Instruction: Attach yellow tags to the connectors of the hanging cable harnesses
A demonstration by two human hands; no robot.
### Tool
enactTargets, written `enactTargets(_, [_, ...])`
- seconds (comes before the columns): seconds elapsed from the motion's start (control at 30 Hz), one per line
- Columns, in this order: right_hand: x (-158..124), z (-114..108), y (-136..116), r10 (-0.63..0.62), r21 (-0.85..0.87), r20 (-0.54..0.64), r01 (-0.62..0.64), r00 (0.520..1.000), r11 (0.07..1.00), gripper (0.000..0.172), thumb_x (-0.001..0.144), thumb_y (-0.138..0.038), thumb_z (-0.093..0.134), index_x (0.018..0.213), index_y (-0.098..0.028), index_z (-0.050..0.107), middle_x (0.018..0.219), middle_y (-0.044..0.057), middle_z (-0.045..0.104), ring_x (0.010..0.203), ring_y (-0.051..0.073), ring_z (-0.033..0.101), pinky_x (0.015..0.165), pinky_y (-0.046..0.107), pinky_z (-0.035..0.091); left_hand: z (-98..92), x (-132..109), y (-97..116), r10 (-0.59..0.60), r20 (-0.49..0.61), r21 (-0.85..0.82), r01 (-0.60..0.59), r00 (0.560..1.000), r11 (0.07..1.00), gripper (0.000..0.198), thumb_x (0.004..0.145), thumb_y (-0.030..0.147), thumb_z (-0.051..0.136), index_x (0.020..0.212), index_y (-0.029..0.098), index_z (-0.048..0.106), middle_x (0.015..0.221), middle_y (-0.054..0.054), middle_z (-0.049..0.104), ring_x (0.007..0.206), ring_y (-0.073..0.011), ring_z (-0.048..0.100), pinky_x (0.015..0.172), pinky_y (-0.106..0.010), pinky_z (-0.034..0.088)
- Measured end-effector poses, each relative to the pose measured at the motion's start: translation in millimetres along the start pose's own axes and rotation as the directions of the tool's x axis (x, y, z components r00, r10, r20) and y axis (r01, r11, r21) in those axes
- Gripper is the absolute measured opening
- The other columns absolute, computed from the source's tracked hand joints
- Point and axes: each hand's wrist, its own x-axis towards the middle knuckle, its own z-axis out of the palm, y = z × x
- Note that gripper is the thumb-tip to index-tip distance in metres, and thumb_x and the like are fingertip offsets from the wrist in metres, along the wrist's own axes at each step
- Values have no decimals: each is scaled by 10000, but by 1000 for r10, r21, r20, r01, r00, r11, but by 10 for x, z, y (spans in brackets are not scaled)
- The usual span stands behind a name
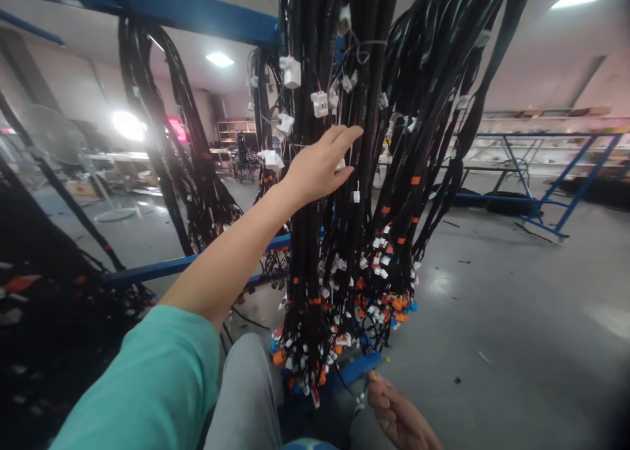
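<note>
Bundles of black wiring harness (305, 240) hang straight ahead of me, with white, orange and blue connectors clustered at their lower ends. My left hand (322, 164) is stretched out to the middle bundle with its fingers extended and apart. It lies against or just in front of the black cables; I cannot tell whether it touches them. White connectors (290, 72) dangle above that hand. Low down on the right, my right hand (396, 407) is closed in a pinch, and a small yellow piece (374, 376) shows at its fingertips. Its exact kind is too small to make out.
A blue metal rack (221, 20) carries the harnesses, with a lower bar (152, 269) to the left. More harnesses (170, 135) hang left. A blue trolley frame (575, 194) stands at the right, a white fan (54, 132) at the left. Small scraps lie on the grey floor (492, 306).
</note>
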Motion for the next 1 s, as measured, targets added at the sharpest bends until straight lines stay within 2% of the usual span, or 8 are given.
enactTargets(0.07, [39,-58,67,12,-31,10,-12,1000,999,454,387,-198,892,654,-106,536,488,-86,475,370,-31,336,331,71,215,-102,-28,-4,-89,-92,30,92,992,995,403,853,216,430,1256,200,425,1251,-92,507,1135,-219,499,847,-295,461])
enactTargets(0.17, [105,-168,139,40,-67,21,-38,999,997,457,383,-213,897,638,-109,533,485,-83,470,376,-34,335,343,71,230,-236,21,-91,-237,-297,46,261,925,964,402,874,267,417,1275,242,401,1215,-93,520,1125,-231,490,892,-328,442])
enactTargets(0.27, [141,-239,161,47,-87,36,-44,998,995,412,422,-203,888,652,-114,558,508,-69,498,395,-27,352,365,72,273,-266,131,-239,-249,-389,40,287,887,957,557,816,330,538,1331,293,328,1260,-86,479,1135,-254,464,897,-343,443])
enactTargets(0.33, [139,-245,151,42,-87,38,-39,998,996,375,435,-191,883,641,-116,578,508,-63,512,392,-24,349,369,75,289,-243,197,-315,-208,-342,57,241,916,969,608,779,326,590,1332,301,338,1258,-85,474,1130,-262,468,868,-329,453])
enactTargets(0.43, [105,-194,111,52,-42,10,-51,999,998,389,381,-203,891,644,-114,618,533,-44,558,392,-24,367,371,76,307,-228,253,-346,-160,-238,75,182,958,980,461,798,274,564,1247,284,461,1194,-86,507,1090,-255,503,841,-308,453])
enactTargets(0.57, [47,-48,18,46,-15,9,-46,999,999,339,396,-116,874,630,-107,630,537,-45,561,386,-31,356,352,64,282,-309,282,-309,-167,-231,35,179,959,983,314,815,232,539,1128,237,558,1121,-84,540,1013,-228,542,859,-307,440])
enactTargets(0.83, [38,209,-195,-14,-27,-27,13,1000,1000,452,322,-125,893,622,-97,556,513,-63,485,386,-26,321,335,80,213,-394,348,-318,-54,-207,-211,10,977,978,385,864,277,479,1246,233,462,1128,-60,564,832,-145,589,806,-299,467])
enactTargets(1.0, [64,295,-365,-39,-72,39,42,998,997,413,412,-84,871,694,-94,569,563,-34,521,419,-13,381,353,73,242,-491,384,-224,-76,-216,-250,20,973,968,403,873,299,483,1258,214,395,1036,-66,559,863,-152,597,790,-293,452])
